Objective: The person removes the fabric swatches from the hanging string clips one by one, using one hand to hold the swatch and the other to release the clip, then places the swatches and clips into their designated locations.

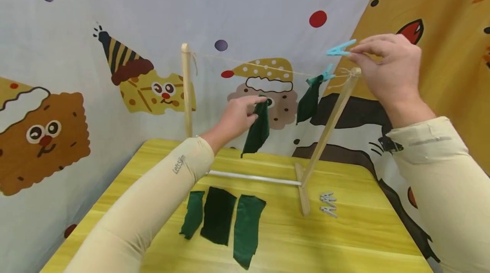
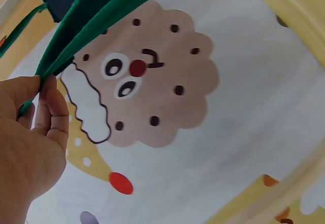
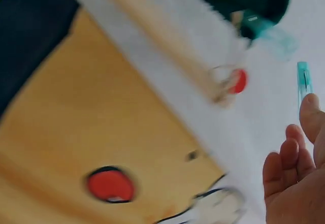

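Beneath the wooden rack [image 1: 323, 130], a yellow wood-grain table [image 1: 356, 234]. Behind the rack, a white backdrop [image 1: 160, 9] printed with party-hatted cartoon snacks and dots; to the rack's right, an orange-yellow printed drape [image 1: 459, 30]. Across the rack's top, one string [image 1: 268, 67]; low between its posts, one white bar [image 1: 252, 176].

Green cloths, five in all: three laid flat [image 1: 218, 217] before the rack, one hanging [image 1: 308, 102] from its string near the right post, one lifted [image 1: 258, 126] between the posts, pinched in the left hand [image 1: 242, 113]. Above the rack's right end, one blue clothespin [image 1: 337, 50], pinched in the right hand [image 1: 394, 64]. More blue at the hanging cloth's top, count unclear. Beside the rack's right foot, small grey clothespins [image 1: 328, 197], too small to count surely. Hands well apart.
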Tool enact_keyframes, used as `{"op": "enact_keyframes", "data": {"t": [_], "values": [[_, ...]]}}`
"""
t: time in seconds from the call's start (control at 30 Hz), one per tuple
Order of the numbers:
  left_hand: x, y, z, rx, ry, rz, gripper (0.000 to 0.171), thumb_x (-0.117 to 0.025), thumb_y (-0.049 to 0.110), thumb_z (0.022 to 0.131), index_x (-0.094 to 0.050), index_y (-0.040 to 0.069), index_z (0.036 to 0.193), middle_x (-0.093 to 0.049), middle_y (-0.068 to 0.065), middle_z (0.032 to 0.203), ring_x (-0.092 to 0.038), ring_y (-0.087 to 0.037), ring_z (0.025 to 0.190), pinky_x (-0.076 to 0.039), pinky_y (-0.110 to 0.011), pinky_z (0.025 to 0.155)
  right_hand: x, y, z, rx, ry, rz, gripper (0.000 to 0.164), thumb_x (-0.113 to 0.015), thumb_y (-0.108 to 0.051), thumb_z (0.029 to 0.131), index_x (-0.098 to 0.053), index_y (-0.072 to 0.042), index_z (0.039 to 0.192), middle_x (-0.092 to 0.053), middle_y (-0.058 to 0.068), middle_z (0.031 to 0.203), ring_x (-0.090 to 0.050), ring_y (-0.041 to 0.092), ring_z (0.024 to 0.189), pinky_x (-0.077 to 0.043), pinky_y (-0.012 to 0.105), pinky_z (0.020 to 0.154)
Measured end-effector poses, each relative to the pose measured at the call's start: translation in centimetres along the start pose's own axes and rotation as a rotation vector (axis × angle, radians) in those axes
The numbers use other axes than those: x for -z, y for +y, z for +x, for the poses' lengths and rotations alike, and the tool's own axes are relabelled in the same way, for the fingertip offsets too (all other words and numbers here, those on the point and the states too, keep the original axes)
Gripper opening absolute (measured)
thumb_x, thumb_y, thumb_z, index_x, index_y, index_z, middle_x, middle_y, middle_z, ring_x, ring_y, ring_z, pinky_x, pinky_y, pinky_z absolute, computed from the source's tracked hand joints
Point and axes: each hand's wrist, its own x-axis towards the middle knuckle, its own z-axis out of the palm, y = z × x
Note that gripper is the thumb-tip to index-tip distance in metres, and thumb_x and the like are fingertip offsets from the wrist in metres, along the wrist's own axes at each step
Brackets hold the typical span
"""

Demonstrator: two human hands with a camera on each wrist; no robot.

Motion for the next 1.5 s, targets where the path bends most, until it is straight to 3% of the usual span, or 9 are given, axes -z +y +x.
{"op": "enact_keyframes", "data": {"t": [0.23, 0.43, 0.7, 0.9, 1.03, 1.2, 1.33, 1.43, 1.5], "values": [[0.0, -1.6, -1.7, 0.032, -0.089, 0.024, 0.060, -0.072, 0.004, 0.102, -0.057, 0.023, 0.157, -0.056, -0.005, 0.162, -0.041, -0.012, 0.050, -0.051, -0.030, 0.072, 2.7, 7.2, -7.0, -0.572, -0.095, 0.102, 0.033, -0.083, -0.033, 0.095, -0.084, -0.012, 0.120, -0.060, -0.046, 0.088, -0.055, -0.017, 0.091, -0.042, 0.005, 0.070], [-0.8, -2.7, -2.9, 0.046, -0.135, 0.041, 0.061, -0.071, 0.003, 0.102, -0.056, 0.024, 0.158, -0.055, -0.006, 0.163, -0.060, -0.012, 0.064, -0.055, -0.028, 0.070, 3.8, 11.2, -14.0, -0.859, -0.157, 0.132, 0.039, -0.081, -0.042, 0.094, -0.082, -0.018, 0.126, -0.062, -0.043, 0.087, -0.055, -0.004, 0.089, -0.044, 0.007, 0.063], [-3.5, -3.8, -5.0, 0.025, -0.214, 0.108, 0.063, -0.075, 0.004, 0.100, -0.058, 0.024, 0.156, -0.059, -0.006, 0.159, -0.069, -0.012, 0.075, -0.056, -0.028, 0.070, 3.2, 13.5, -21.6, -0.815, -0.452, 0.015, 0.053, -0.071, -0.058, 0.098, -0.078, -0.013, 0.125, -0.055, -0.044, 0.091, -0.054, 0.014, 0.097, -0.044, 0.026, 0.069], [-6.4, -1.5, -7.4, -0.012, -0.280, 0.026, 0.062, -0.075, 0.005, 0.099, -0.059, 0.025, 0.156, -0.061, -0.005, 0.157, -0.064, -0.007, 0.067, -0.053, -0.025, 0.065, 2.7, 13.7, -25.6, -0.822, -0.589, 0.002, 0.060, -0.067, -0.059, 0.101, -0.079, -0.006, 0.126, -0.072, 0.016, 0.135, -0.059, 0.046, 0.127, -0.054, 0.053, 0.087], [-7.3, 1.4, -9.4, -0.006, -0.360, -0.169, 0.060, -0.075, 0.006, 0.100, -0.060, 0.027, 0.154, -0.078, -0.007, 0.101, -0.051, -0.006, 0.050, -0.045, -0.021, 0.054, 2.5, 14.2, -27.4, -0.834, -0.616, 0.001, 0.059, -0.067, -0.058, 0.101, -0.080, -0.005, 0.124, -0.067, 0.026, 0.142, -0.062, 0.045, 0.121, -0.056, 0.053, 0.082], [-7.7, 2.9, -11.0, 0.112, -0.428, -0.438, 0.058, -0.075, 0.013, 0.101, -0.061, 0.039, 0.151, -0.042, 0.002, 0.049, -0.035, -0.013, 0.046, -0.038, -0.026, 0.050, 2.3, 14.7, -28.4, -0.813, -0.610, -0.010, 0.056, -0.069, -0.057, 0.101, -0.081, -0.006, 0.122, -0.072, 0.023, 0.136, -0.067, 0.035, 0.109, -0.057, 0.041, 0.073], [-11.7, 0.4, -12.2, 0.183, -0.440, -0.434, 0.058, -0.073, 0.011, 0.101, -0.061, 0.037, 0.151, -0.053, -0.002, 0.058, -0.033, -0.014, 0.045, -0.036, -0.026, 0.047, 2.1, 14.8, -29.1, -0.788, -0.609, -0.015, 0.051, -0.071, -0.055, 0.100, -0.083, -0.009, 0.118, -0.077, 0.018, 0.126, -0.059, 0.004, 0.083, -0.049, 0.026, 0.061], [-15.8, -2.0, -13.5, 0.144, -0.483, -0.245, 0.056, -0.073, 0.006, 0.101, -0.061, 0.024, 0.153, -0.077, -0.010, 0.111, -0.069, -0.016, 0.073, -0.051, -0.026, 0.061, 2.0, 14.7, -29.9, -0.789, -0.632, -0.005, 0.050, -0.071, -0.055, 0.100, -0.083, -0.010, 0.119, -0.077, 0.017, 0.127, -0.053, -0.006, 0.080, -0.047, 0.025, 0.063], [-17.7, -3.1, -14.3, 0.082, -0.504, -0.100, 0.054, -0.074, 0.006, 0.100, -0.062, 0.016, 0.152, -0.066, -0.012, 0.148, -0.073, -0.022, 0.113, -0.059, -0.030, 0.086, 1.8, 14.5, -30.4, -0.788, -0.654, 0.009, 0.050, -0.071, -0.054, 0.101, -0.083, -0.010, 0.120, -0.077, 0.017, 0.128, -0.053, -0.003, 0.082, -0.045, 0.026, 0.063]]}}
